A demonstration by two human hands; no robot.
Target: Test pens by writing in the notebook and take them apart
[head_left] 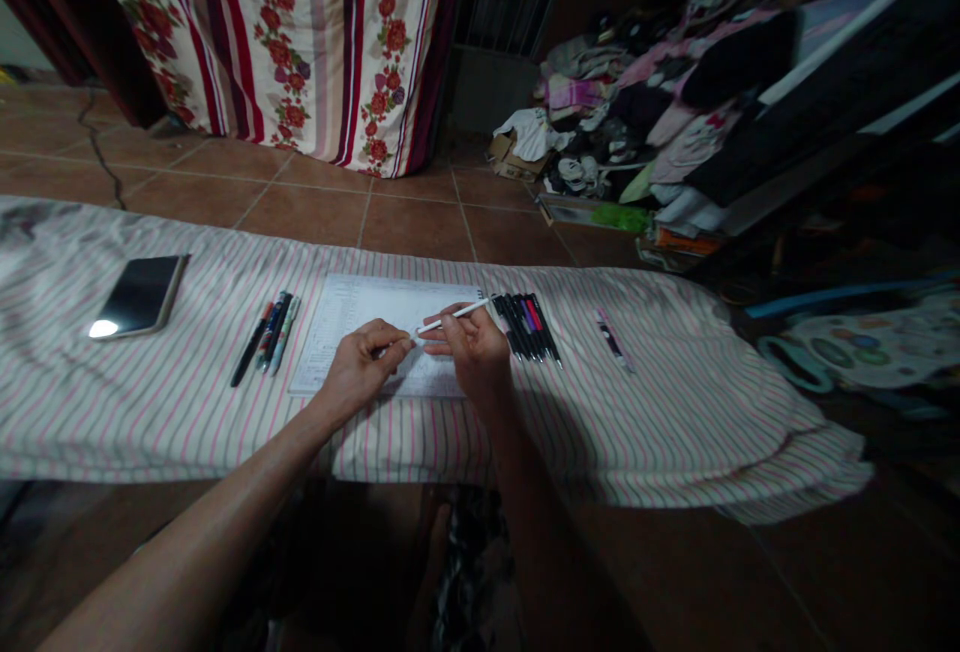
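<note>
Pen (474,308) slants through the right grip (477,344).

Pens (274,330) lie left and right of the paper (352,317)

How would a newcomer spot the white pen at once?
Find the striped cloth, then the white paper lying on it. Above the paper, the right hand holds the slim white pen, slanted, one end toward the row of mostly black pens. Unlike that row, lying on the cloth, it is white and in hand.
</note>
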